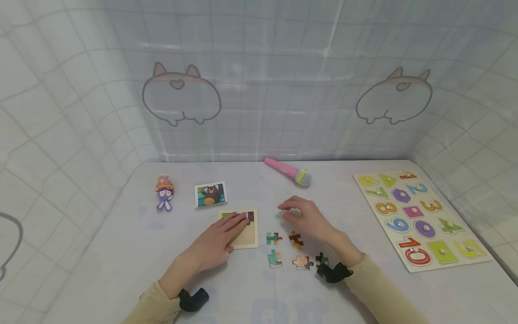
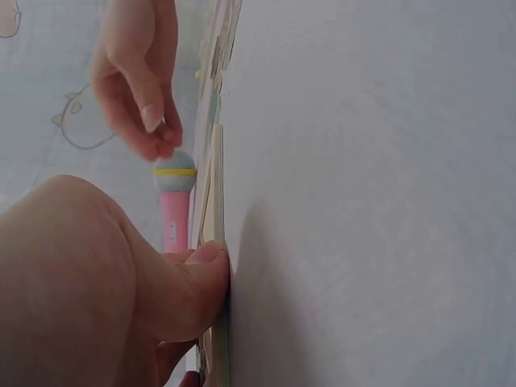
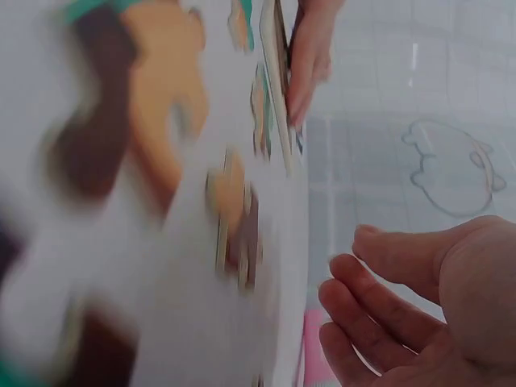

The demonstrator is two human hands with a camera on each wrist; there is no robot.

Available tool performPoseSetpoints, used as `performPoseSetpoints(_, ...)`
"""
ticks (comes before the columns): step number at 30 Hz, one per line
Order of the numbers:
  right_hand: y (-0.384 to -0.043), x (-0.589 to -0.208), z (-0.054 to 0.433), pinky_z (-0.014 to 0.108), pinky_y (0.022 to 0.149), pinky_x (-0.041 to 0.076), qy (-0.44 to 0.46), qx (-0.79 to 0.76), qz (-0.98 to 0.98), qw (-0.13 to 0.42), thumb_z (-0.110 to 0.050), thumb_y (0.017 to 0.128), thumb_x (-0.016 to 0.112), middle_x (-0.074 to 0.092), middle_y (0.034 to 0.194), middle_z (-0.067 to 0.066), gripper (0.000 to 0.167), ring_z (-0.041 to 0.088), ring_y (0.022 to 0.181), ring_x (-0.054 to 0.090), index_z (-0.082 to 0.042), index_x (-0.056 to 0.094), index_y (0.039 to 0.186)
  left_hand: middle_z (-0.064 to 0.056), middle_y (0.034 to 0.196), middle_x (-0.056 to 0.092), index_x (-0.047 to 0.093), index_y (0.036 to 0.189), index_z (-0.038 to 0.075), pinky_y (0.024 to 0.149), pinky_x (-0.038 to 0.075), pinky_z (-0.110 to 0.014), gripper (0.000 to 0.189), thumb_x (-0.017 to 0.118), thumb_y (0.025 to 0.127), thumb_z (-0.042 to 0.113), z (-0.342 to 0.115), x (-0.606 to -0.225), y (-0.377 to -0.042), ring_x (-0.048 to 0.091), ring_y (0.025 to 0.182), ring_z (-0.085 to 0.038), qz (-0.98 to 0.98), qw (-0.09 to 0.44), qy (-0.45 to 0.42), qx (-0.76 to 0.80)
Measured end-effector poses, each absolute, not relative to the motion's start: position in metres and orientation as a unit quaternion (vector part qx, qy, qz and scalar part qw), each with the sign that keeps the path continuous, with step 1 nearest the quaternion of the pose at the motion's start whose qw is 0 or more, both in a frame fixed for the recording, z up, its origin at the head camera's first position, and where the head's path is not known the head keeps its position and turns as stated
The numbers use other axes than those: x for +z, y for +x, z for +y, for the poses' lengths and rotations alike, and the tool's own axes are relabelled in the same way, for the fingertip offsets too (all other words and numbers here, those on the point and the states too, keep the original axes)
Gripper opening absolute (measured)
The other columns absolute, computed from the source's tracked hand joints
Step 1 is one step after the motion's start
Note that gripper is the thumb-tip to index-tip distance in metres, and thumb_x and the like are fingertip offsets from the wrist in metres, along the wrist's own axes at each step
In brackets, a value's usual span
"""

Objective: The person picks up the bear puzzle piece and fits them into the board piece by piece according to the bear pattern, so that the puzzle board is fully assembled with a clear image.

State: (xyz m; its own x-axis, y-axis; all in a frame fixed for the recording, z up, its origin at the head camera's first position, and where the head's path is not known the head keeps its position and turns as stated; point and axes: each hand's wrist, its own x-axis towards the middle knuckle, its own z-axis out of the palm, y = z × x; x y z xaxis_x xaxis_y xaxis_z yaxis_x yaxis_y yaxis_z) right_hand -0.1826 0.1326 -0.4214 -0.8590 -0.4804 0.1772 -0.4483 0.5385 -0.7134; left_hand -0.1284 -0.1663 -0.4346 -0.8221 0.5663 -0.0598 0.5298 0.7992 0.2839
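My left hand (image 1: pixel 216 238) lies across a square wooden puzzle tray (image 1: pixel 252 244), its fingers stretched over the upper part and partly hiding the pieces there. In the left wrist view the thumb (image 2: pixel 197 282) touches the tray's edge. My right hand (image 1: pixel 305 218) hovers to the right of the tray with loosely bent fingers and nothing in them. Below it lie loose jigsaw pieces: a brown one (image 1: pixel 296 240), two teal ones (image 1: pixel 274 238) (image 1: pixel 274 258), a tan one (image 1: pixel 302 262) and a dark green one (image 1: pixel 321 259) partly behind the wrist camera.
A bear picture card (image 1: pixel 210 194) lies behind the tray, with a purple doll (image 1: pixel 164 193) to its left. The pink microphone (image 1: pixel 288 171) is at the back. A number-and-shape board (image 1: pixel 421 220) covers the right side. Black wrist mounts (image 1: pixel 194 300) sit by both sleeves.
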Motion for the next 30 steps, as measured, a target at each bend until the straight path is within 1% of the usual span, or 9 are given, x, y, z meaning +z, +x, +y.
performPoseSetpoints(4,-0.179,-0.419,0.153,0.045,0.094,0.053,-0.249,-0.394,0.885,0.013,-0.009,0.094,0.069,0.071,0.112,0.005,0.023,0.020,0.105,0.064,-0.007,0.072,0.116,-0.004,0.166,0.026,0.029,0.158,0.012,0.123,0.024,-0.050,0.069,0.055,0.094,0.011,-0.166,-0.434,-0.128,0.018,0.154,-0.028,0.946,0.069,0.290,0.131)
performPoseSetpoints(8,-0.177,-0.421,0.165,0.038,0.086,0.056,-0.231,-0.386,0.893,0.004,-0.009,0.093,0.070,0.070,0.110,0.003,0.023,0.019,0.102,0.064,-0.008,0.073,0.115,-0.003,0.166,0.025,0.029,0.158,0.012,0.123,0.024,-0.050,0.069,0.056,0.094,0.011,-0.166,-0.435,-0.128,0.019,0.154,-0.028,0.946,0.067,0.290,0.127)
performPoseSetpoints(10,-0.176,-0.424,0.168,0.036,0.085,0.056,-0.233,-0.381,0.895,0.003,-0.010,0.092,0.071,0.070,0.109,0.000,0.023,0.018,0.101,0.064,-0.009,0.073,0.115,-0.002,0.166,0.025,0.029,0.158,0.013,0.123,0.024,-0.050,0.069,0.056,0.095,0.011,-0.166,-0.435,-0.128,0.018,0.154,-0.027,0.947,0.066,0.289,0.125)
performPoseSetpoints(15,-0.173,-0.429,0.164,0.039,0.092,0.055,-0.267,-0.378,0.886,0.025,-0.015,0.093,0.072,0.069,0.111,-0.001,0.022,0.017,0.101,0.064,-0.010,0.073,0.114,-0.003,0.165,0.027,0.030,0.158,0.012,0.122,0.025,-0.053,0.069,0.056,0.094,0.010,-0.165,-0.435,-0.128,0.019,0.154,-0.028,0.946,0.062,0.290,0.133)
performPoseSetpoints(18,-0.168,-0.429,0.156,0.041,0.093,0.054,-0.283,-0.377,0.881,0.041,-0.019,0.093,0.072,0.068,0.111,-0.001,0.023,0.017,0.103,0.063,-0.011,0.073,0.114,-0.003,0.165,0.027,0.030,0.158,0.012,0.121,0.026,-0.054,0.069,0.056,0.094,0.009,-0.164,-0.434,-0.128,0.019,0.154,-0.029,0.945,0.064,0.289,0.136)
performPoseSetpoints(20,-0.165,-0.429,0.151,0.040,0.094,0.053,-0.288,-0.375,0.880,0.048,-0.020,0.093,0.072,0.068,0.111,-0.003,0.023,0.016,0.103,0.062,-0.011,0.073,0.114,-0.002,0.165,0.027,0.030,0.158,0.012,0.122,0.025,-0.054,0.070,0.057,0.094,0.009,-0.164,-0.434,-0.128,0.018,0.154,-0.028,0.946,0.068,0.287,0.135)
performPoseSetpoints(25,-0.157,-0.434,0.141,0.033,0.086,0.053,-0.326,-0.368,0.870,0.037,-0.021,0.090,0.076,0.066,0.110,-0.001,0.025,0.018,0.102,0.059,-0.010,0.073,0.112,-0.002,0.166,0.026,0.029,0.158,0.013,0.122,0.025,-0.054,0.070,0.057,0.094,0.010,-0.164,-0.432,-0.128,0.018,0.154,-0.028,0.948,0.072,0.286,0.123)
performPoseSetpoints(30,-0.154,-0.443,0.136,0.025,0.077,0.049,-0.342,-0.352,0.871,0.019,-0.030,0.089,0.077,0.061,0.108,-0.001,0.027,0.015,0.097,0.049,-0.013,0.074,0.111,-0.002,0.165,0.027,0.029,0.159,0.013,0.122,0.025,-0.053,0.071,0.058,0.094,0.011,-0.163,-0.431,-0.127,0.019,0.154,-0.028,0.950,0.073,0.283,0.113)
